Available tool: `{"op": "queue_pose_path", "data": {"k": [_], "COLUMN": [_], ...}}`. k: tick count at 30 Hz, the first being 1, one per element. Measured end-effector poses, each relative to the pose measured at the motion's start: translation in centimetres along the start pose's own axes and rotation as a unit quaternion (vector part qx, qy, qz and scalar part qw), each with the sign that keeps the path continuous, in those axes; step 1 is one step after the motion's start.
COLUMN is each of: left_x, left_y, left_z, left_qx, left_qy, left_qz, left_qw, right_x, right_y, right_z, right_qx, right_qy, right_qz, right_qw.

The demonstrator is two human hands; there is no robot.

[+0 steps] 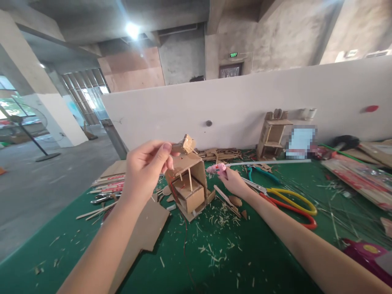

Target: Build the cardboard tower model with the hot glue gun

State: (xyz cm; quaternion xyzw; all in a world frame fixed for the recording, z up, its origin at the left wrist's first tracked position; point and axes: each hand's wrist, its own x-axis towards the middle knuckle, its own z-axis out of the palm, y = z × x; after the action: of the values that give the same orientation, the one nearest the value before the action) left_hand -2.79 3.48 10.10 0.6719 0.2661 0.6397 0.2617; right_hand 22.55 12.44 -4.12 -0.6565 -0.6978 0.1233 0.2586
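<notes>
My left hand pinches a small cardboard piece between thumb and fingers. The piece is held just above the top of a cardboard box model; whether they touch I cannot tell. Thin wooden sticks stand inside the model, and a wire runs from it toward me. My right hand is closed around a pink glue gun, its nozzle toward the model. A long pale glue stick trails from its back. The hand hides the gun's handle.
Scissors with red and yellow handles lie beside my right forearm, near teal-handled pliers. Cardboard sheets lie at left. A second cardboard structure stands against the white partition. Wood shavings litter the green table.
</notes>
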Motion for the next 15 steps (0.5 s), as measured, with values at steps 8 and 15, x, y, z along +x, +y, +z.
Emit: {"op": "queue_pose_path", "data": {"k": [8,15], "left_x": [-0.2,-0.2], "left_y": [0.3,0.3], "left_z": [0.2,0.2], "left_qx": [0.011,0.032], "left_qy": [0.001,0.013], "left_qz": [-0.022,0.010], "left_qw": [1.000,0.999], "right_x": [0.2,-1.6], "right_y": [0.1,-0.5], "right_z": [-0.8,-4.6], "right_qx": [-0.044,-0.133], "right_qy": [-0.028,-0.076], "right_qz": [0.002,-0.015], "right_qw": [0.999,0.988]}}
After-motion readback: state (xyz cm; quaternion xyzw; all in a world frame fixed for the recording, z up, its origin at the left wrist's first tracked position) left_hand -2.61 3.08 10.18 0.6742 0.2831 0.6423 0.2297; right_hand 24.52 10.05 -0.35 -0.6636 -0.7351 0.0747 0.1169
